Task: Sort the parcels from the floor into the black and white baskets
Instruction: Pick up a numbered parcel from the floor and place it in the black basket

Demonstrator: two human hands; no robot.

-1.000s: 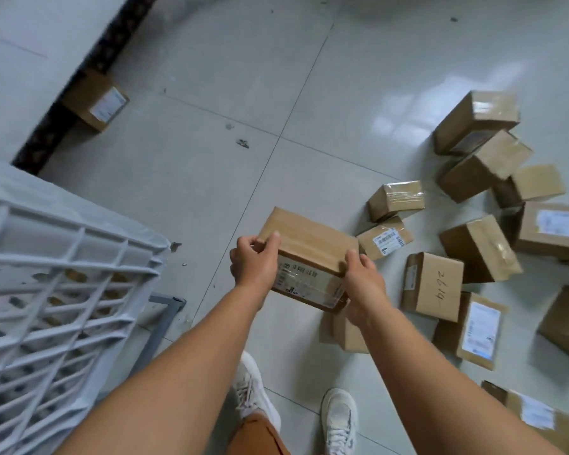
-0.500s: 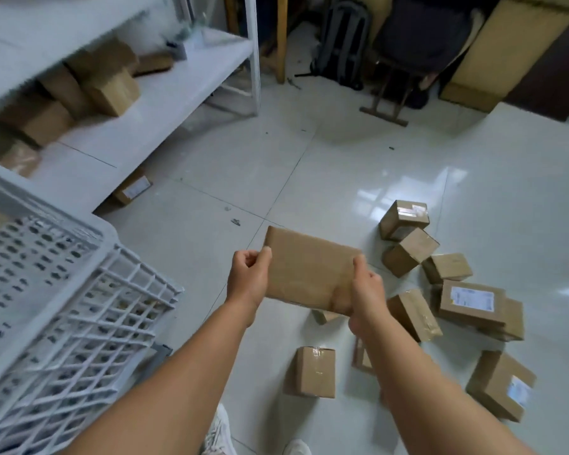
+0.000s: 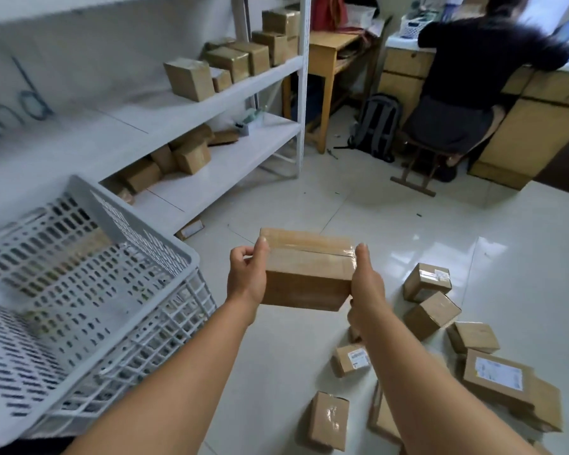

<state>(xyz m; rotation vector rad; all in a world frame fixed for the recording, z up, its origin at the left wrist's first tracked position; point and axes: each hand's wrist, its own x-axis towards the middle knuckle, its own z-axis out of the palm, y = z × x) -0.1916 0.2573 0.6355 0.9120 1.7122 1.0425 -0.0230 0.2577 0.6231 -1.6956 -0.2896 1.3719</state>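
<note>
Thumbs first: left thumb (image 3: 262,249) lies flat along the top left edge of the parcel (image 3: 304,274), right thumb (image 3: 362,254) does the same on the right edge, and the other fingers curl round the ends, mostly out of my sight. So left hand (image 3: 247,277) and right hand (image 3: 367,290) both grip one taped brown box between them, held in the air at the middle of the frame, above the floor (image 3: 408,224).

If I were steering this, I'd keep that two-sided squeeze even, because the glossy tape on top looks slippery and the box would probably tip if one side let go early. White basket (image 3: 119,224) sits at the left of the frame, near the box but not touching, tilted in the view, with what look like a few brown shapes inside (too blurry to swear to). My guess is the box goes there: swing left, clear the rim, lower it in, don't toss.

No black basket in view, so I can't tell where it is. More parcels (image 3: 431,313) lie scattered at lower right, so plenty left to sort.
</note>
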